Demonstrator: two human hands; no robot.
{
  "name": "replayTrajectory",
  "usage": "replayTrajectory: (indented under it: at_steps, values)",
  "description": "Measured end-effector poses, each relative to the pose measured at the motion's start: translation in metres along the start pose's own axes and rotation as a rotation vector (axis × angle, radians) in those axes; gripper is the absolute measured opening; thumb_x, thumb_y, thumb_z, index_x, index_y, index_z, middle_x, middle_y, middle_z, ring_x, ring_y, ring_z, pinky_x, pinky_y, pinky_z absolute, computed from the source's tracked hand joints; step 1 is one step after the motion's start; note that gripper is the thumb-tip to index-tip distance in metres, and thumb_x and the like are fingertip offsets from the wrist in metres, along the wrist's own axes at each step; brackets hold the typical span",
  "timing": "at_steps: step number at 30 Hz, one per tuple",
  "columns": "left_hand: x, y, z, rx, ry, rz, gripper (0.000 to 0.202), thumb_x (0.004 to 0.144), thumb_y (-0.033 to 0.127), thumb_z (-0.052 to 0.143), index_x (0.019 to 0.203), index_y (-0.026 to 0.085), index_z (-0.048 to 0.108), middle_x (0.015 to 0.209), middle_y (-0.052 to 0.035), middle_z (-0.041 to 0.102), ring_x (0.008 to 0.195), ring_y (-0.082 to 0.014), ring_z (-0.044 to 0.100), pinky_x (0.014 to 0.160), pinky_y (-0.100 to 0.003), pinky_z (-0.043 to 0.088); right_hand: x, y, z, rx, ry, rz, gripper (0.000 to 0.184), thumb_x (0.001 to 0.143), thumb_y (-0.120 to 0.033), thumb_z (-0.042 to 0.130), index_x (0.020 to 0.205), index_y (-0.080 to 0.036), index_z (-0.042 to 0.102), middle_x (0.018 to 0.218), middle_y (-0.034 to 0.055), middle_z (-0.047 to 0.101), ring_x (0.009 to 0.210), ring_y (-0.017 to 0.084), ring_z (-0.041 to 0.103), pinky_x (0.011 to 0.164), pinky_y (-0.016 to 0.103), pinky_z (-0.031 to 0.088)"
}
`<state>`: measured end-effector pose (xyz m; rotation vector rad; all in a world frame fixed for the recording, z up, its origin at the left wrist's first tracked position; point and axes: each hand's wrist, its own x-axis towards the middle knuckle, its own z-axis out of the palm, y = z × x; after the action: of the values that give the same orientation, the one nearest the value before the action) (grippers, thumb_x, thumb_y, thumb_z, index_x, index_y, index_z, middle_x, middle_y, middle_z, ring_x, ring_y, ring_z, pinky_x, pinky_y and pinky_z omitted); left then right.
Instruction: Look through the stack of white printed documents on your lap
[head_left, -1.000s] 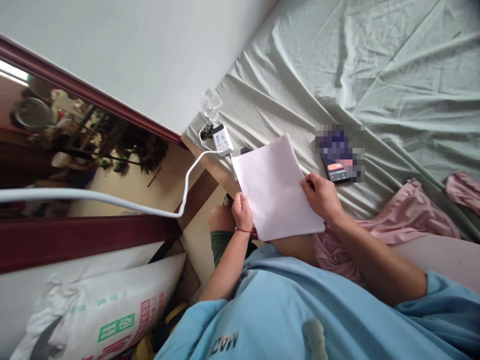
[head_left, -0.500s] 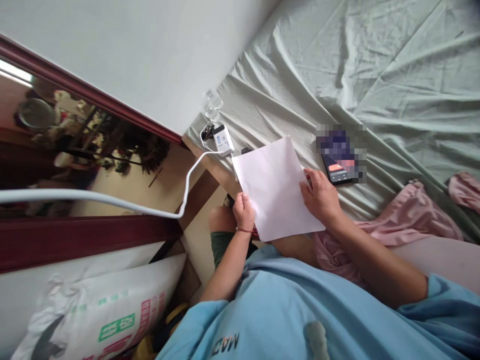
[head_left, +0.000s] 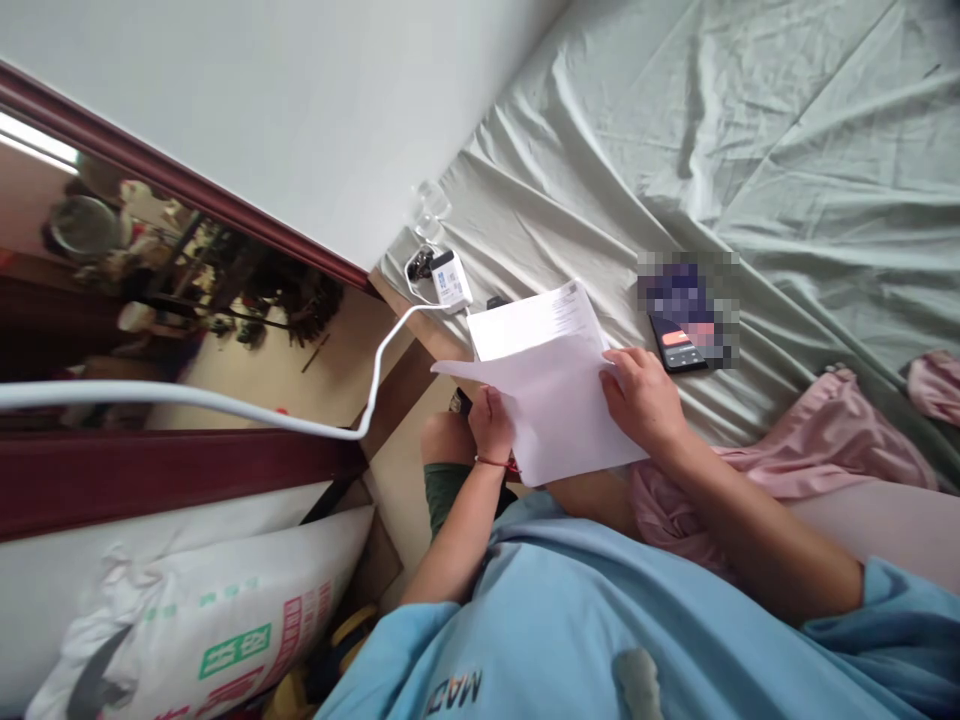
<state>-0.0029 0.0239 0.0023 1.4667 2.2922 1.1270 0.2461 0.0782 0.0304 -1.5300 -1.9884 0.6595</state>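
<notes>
White sheets of paper (head_left: 574, 420) lie across my lap at the bed's edge. The top sheet is bent back toward me, baring a lower sheet (head_left: 525, 322) with small printed lines near its right side. At the left edge, my left hand (head_left: 493, 425) is closed on the paper, thumb up, with a red cord round the wrist. My right hand (head_left: 646, 397) grips the right edge, its thumb and fingers closed on the sheets. Just beyond my right hand, a lit phone (head_left: 679, 335) rests on the bed, partly blurred out.
A white box-shaped device (head_left: 451, 282) with a white cable (head_left: 375, 370) sits at the corner of the bed (head_left: 750, 160), beside clear plastic containers (head_left: 429, 208). Pink cloth (head_left: 817, 425) lies to the right. Stuffed white sacks (head_left: 225, 600) stand at lower left, below a mirror (head_left: 247, 330).
The far part of the top sheet has been folded back toward me, exposing the printed page beneath. Both hands stay at the paper's sides; the view has shifted slightly.
</notes>
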Motion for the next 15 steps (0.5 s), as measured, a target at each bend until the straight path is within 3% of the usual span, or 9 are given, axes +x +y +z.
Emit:
replayTrajectory:
  at_steps: [7, 11, 13, 15]
  values:
    - [0.0, -0.011, 0.004, -0.015, 0.039, -0.029, 0.033, 0.098, 0.045, 0.043, 0.086, 0.018, 0.057, 0.075, -0.0064, 0.061, 0.07, -0.0184, 0.055, 0.067, -0.031, 0.04, 0.001, 0.0, 0.002, 0.033, 0.096, -0.039, 0.024, 0.095, -0.024, 0.05, 0.11, -0.017, 0.068, 0.117, 0.0158, 0.067, 0.105, 0.03, 0.057, 0.087, 0.04, 0.05]
    - [0.0, -0.005, 0.002, 0.019, 0.024, -0.013, 0.035, 0.1, 0.045, 0.041, 0.085, 0.017, 0.056, 0.077, -0.0067, 0.062, 0.072, -0.0189, 0.058, 0.069, -0.032, 0.042, 0.0, -0.003, -0.004, 0.133, 0.186, -0.121, 0.029, 0.098, -0.037, 0.052, 0.099, -0.016, 0.071, 0.105, 0.0142, 0.072, 0.095, 0.027, 0.06, 0.088, 0.04, 0.048]
    - [-0.001, -0.001, 0.0, 0.033, 0.015, -0.014, 0.037, 0.101, 0.045, 0.039, 0.085, 0.017, 0.057, 0.079, -0.0075, 0.063, 0.074, -0.0195, 0.058, 0.07, -0.033, 0.043, -0.002, -0.005, -0.011, 0.269, 0.114, -0.109, 0.039, 0.098, -0.047, 0.051, 0.101, -0.014, 0.073, 0.09, 0.0115, 0.072, 0.082, 0.023, 0.061, 0.079, 0.036, 0.048]
    - [0.0, 0.002, 0.0, 0.031, -0.001, -0.021, 0.039, 0.103, 0.045, 0.037, 0.084, 0.018, 0.057, 0.076, -0.0067, 0.062, 0.071, -0.0191, 0.057, 0.069, -0.034, 0.044, -0.004, -0.006, -0.019, 0.505, -0.096, -0.099, 0.049, 0.1, -0.054, 0.048, 0.109, -0.013, 0.074, 0.081, 0.0075, 0.072, 0.069, 0.017, 0.059, 0.068, 0.03, 0.045]
